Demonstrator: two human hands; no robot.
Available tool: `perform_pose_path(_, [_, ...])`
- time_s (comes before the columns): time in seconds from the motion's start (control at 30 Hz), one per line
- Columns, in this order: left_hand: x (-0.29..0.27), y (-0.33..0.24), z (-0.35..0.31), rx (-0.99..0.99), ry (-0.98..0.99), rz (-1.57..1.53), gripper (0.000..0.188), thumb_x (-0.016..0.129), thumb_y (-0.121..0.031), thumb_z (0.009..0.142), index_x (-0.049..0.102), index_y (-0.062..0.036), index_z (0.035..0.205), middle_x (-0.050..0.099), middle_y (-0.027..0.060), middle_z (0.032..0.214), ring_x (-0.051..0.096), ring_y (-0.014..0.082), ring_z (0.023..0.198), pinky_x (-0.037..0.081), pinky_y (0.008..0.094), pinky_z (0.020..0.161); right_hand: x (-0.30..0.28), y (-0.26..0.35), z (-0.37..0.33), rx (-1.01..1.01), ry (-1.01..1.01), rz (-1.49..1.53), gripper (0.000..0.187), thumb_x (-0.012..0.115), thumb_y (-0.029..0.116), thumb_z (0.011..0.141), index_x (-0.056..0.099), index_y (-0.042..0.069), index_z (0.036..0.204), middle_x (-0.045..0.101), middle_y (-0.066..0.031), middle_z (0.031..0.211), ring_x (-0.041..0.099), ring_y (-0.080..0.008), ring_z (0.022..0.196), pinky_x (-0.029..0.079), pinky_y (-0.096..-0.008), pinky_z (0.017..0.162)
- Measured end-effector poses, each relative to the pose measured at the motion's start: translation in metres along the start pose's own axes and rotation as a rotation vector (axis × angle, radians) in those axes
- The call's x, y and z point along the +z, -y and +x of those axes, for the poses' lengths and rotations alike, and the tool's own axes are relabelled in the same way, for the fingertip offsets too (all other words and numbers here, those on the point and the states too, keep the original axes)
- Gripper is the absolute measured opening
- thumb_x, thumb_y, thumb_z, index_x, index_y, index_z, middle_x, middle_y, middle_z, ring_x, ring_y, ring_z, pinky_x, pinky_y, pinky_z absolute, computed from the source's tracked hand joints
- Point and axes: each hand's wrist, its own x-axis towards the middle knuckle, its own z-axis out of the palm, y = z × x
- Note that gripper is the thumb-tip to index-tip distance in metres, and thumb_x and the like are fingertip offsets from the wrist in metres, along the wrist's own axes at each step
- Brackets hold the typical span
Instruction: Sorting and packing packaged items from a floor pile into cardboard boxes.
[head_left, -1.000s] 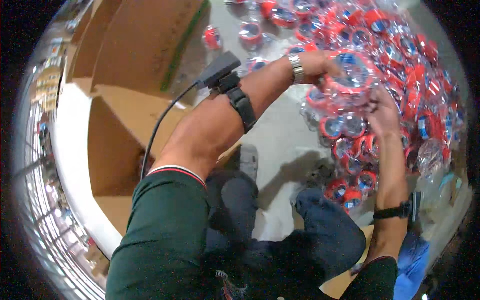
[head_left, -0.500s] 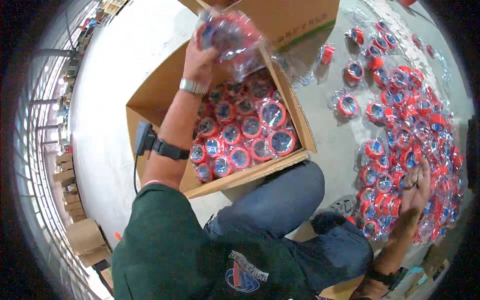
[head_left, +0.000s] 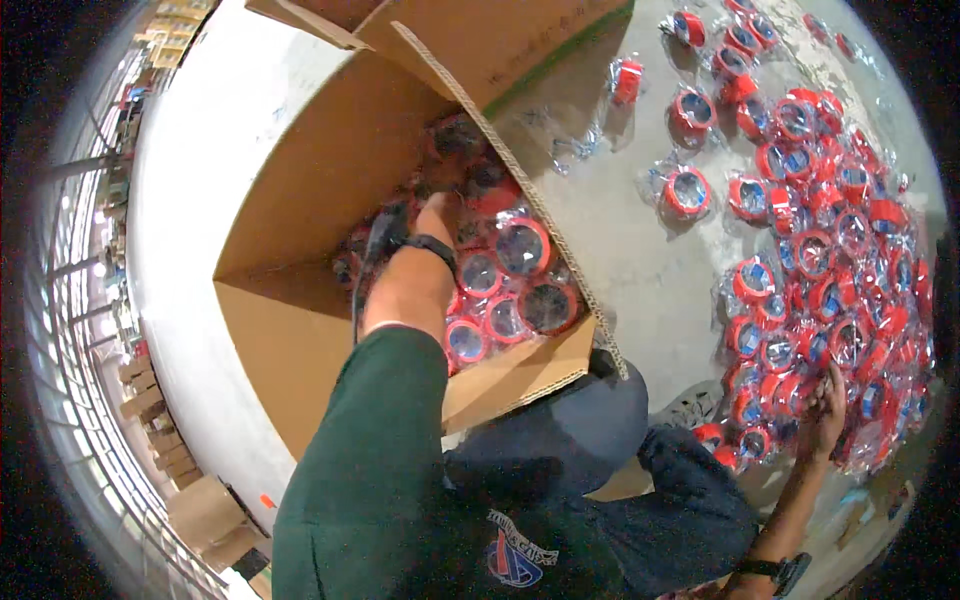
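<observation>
My left arm reaches down into an open cardboard box [head_left: 300, 355] holding several rolls of red tape [head_left: 521, 247] in clear plastic wrap. Deep in its shadowed far part is my left hand [head_left: 445, 182], among the rolls; its fingers are too dark to make out. Off to the right, my right hand [head_left: 824, 408] is at the near side of a big heap of wrapped red tape rolls [head_left: 812, 254] on the floor. Its fingers are apart, the index finger stretched toward a roll [head_left: 849, 342], and I see nothing held in it.
A raised box flap [head_left: 510, 170] stands between the box and the heap. Single wrapped rolls [head_left: 687, 191] lie on the floor [head_left: 630, 240] between them. My bent knee [head_left: 560, 400] is against the box's near side. Brown cartons [head_left: 205, 515] stand at the lower left.
My left hand has gone from above the box, where it held wrapped tape rolls, down into it. My right hand has turned and its fingers have moved against the heap's near side.
</observation>
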Motion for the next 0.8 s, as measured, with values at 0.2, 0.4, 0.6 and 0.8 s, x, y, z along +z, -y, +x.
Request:
perform_pose_path(0.2, [0.004, -0.065, -0.118, -0.150, -0.089, -0.124, 0.037, 0.039, -0.033, 0.092, 0.055, -0.0113, 0.117, 0.060, 0.0100, 0.113, 0.055, 0.0324, 0.097, 0.047, 0.0484, 0.075, 0.075, 0.013, 0.013, 0.028, 0.150, 0.163, 0.046, 0.052, 0.016, 0.087, 0.042, -0.003, 0.128, 0.045, 0.0036, 0.081, 0.043, -0.0060, 0.070, 0.039, -0.0235, 0.061])
perform_pose_path(0.4, [-0.100, -0.184, -0.016, 1.077, -0.488, 0.541, 0.028, 0.060, -0.007, 0.077, 0.059, 0.0066, 0.102, 0.062, 0.0177, 0.105, 0.060, 0.0241, 0.083, 0.051, 0.0345, 0.072, 0.091, 0.020, 0.017, 0.124, 0.214, -0.042, 0.030, 0.048, 0.012, 0.086, 0.054, 0.001, 0.113, 0.051, 0.0000, 0.069, 0.047, -0.0081, 0.060, 0.041, -0.0226, 0.055])
perform_pose_path(0.6, [0.202, -0.145, -0.281, 1.569, 0.446, 0.600, 0.024, 0.060, -0.007, 0.084, 0.056, 0.0057, 0.105, 0.063, 0.0108, 0.094, 0.060, 0.0172, 0.082, 0.048, 0.0281, 0.073, 0.017, -0.069, 0.046, 0.195, 0.123, -0.258, 0.038, 0.049, 0.007, 0.080, 0.050, -0.002, 0.117, 0.055, -0.0050, 0.067, 0.052, -0.0129, 0.053, 0.041, -0.0277, 0.045])
perform_pose_path(0.8, [0.414, -0.015, -0.228, 1.358, 0.927, 1.746, 0.055, 0.064, -0.041, 0.075, 0.060, -0.0006, 0.111, 0.061, 0.0210, 0.109, 0.060, 0.0339, 0.100, 0.047, 0.0405, 0.086, 0.042, -0.141, 0.104, 0.357, 0.081, -0.400, 0.042, 0.055, 0.006, 0.075, 0.052, -0.001, 0.117, 0.063, -0.0167, 0.082, 0.062, -0.0234, 0.064, 0.048, -0.0358, 0.055])
